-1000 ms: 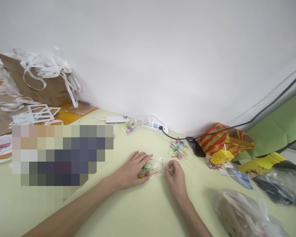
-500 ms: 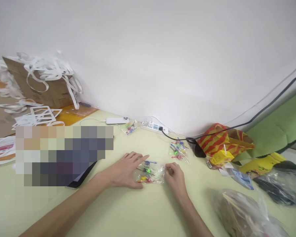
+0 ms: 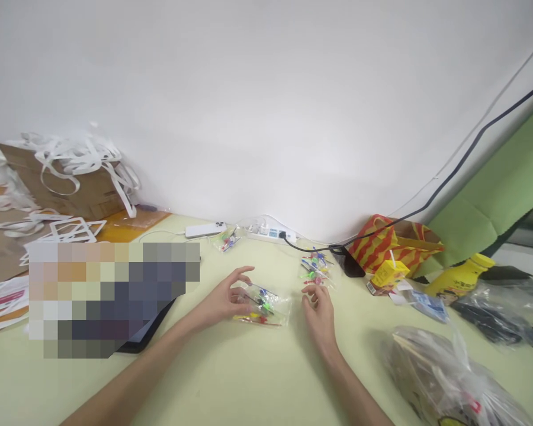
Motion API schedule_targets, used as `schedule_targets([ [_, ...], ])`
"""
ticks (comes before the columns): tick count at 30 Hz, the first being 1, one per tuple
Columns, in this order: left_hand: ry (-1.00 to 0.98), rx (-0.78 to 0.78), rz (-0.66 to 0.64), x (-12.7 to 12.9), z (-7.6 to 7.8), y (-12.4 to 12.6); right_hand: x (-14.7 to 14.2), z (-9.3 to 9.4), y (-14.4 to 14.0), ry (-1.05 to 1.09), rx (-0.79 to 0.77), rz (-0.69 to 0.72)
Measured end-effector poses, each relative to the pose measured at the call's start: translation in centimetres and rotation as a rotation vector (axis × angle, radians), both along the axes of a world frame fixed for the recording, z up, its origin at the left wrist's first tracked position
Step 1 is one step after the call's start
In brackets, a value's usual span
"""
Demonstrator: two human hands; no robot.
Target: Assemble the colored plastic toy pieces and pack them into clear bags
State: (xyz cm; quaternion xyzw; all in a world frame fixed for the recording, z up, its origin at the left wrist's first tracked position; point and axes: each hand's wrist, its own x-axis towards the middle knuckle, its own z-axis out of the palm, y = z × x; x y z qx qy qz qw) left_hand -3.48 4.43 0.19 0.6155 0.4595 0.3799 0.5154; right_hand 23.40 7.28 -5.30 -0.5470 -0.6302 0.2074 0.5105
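Note:
A clear plastic bag (image 3: 282,306) with small blue, green, yellow and red sticks in it lies on the pale green table in front of me. My left hand (image 3: 225,300) is at its left end, thumb over the edge and index finger stretched out, the fingers apart. Right of the bag, a small gap away, is my right hand (image 3: 318,307), loosely curled with nothing visible in it. Beyond it lies a second bag of coloured sticks (image 3: 316,267). A third, smaller bag (image 3: 228,239) rests farther back near the wall.
A white phone (image 3: 205,229) and a power strip (image 3: 270,233) with a black cable lie along the wall. To the right are a striped bag (image 3: 375,239), a yellow drink carton (image 3: 388,276), a yellow bottle (image 3: 462,278) and plastic bags (image 3: 444,373). Cardboard (image 3: 71,189) stands left.
My right hand has let go of the bag's right edge and moved slightly away. My left hand has drawn back to the left end, uncovering more of the bag. The view has shifted.

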Motion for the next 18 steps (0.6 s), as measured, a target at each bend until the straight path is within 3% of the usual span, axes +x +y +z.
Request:
schedule_targets([
  [8,-0.018,0.102,0.046,2.7,3.8,-0.3,-0.2,-0.1,0.4,0.077,0.013,0.001],
  [18,0.118,0.128,0.085,3.9,6.4,-3.0,-0.3,-0.5,0.7,0.052,-0.018,0.073],
])
